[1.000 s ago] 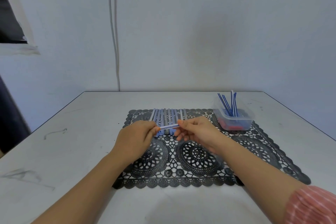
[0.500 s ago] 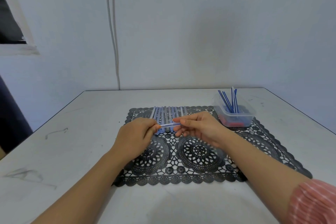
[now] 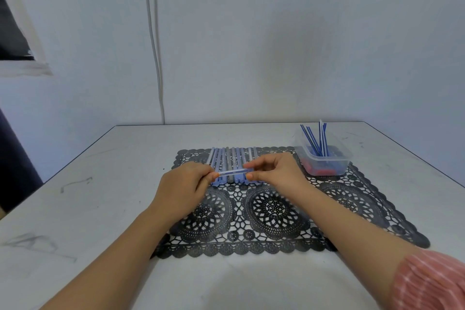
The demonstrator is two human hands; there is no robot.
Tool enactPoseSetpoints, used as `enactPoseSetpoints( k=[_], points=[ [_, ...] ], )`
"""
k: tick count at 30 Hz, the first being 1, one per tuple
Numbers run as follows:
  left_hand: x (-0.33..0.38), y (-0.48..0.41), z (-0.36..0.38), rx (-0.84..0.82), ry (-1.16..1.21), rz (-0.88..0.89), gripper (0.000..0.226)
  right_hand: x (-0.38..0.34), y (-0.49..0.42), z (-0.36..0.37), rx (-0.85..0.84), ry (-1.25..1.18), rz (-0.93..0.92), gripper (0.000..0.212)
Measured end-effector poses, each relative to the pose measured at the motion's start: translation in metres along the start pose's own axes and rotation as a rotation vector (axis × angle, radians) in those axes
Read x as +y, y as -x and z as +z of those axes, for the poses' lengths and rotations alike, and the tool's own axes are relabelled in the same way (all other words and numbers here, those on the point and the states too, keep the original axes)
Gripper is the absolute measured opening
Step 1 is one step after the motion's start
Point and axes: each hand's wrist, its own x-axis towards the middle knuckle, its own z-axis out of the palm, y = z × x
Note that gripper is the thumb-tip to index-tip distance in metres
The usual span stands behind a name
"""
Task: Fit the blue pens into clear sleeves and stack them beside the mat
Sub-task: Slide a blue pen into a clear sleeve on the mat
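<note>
I hold one blue pen (image 3: 232,172) sideways between my two hands, above the black lacy mat (image 3: 352,199). My left hand (image 3: 185,185) pinches its left end with curled fingers. My right hand (image 3: 274,172) pinches its right end between thumb and fingertips. The pen looks clear on the outside with blue inside. I cannot tell how far in the blue part sits.

Just behind my hands a row of pens (image 3: 232,157) lies side by side on the far part of the mat. At the mat's far right corner stands a clear plastic box (image 3: 324,161). Thin blue sticks (image 3: 314,138) lean up out of it, and something red (image 3: 318,171) lies at its bottom. The mat lies on a white table (image 3: 100,196). My right arm has a pink striped sleeve (image 3: 432,282).
</note>
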Motion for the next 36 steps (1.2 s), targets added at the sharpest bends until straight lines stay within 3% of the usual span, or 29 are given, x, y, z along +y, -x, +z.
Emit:
enactPoseSetpoints(
  k=[4, 8, 11, 20, 26, 36],
  points=[
    [0.000, -0.001, 0.001, -0.004, 0.012, 0.003, 0.038, 0.000, 0.000, -0.003, -0.026, -0.072, -0.003, 0.010],
    [-0.002, 0.000, 0.001, -0.008, 0.019, -0.010, 0.027, 0.001, -0.002, -0.004, 0.014, -0.106, -0.010, 0.020],
    [-0.003, 0.000, 0.000, 0.007, 0.028, -0.013, 0.031, 0.004, -0.003, -0.006, -0.001, -0.131, -0.019, 0.026],
    [-0.014, -0.003, 0.006, 0.056, -0.021, 0.051, 0.045, 0.005, -0.004, 0.000, -0.015, 0.416, -0.210, 0.024],
    [-0.019, -0.003, 0.010, 0.138, -0.110, 0.069, 0.037, 0.010, -0.005, 0.003, -0.117, 0.779, -0.404, 0.030],
    [-0.022, -0.005, 0.014, 0.170, 0.024, 0.106, 0.039, 0.003, 0.001, 0.002, -0.147, 0.902, -0.645, 0.027]
  ],
)
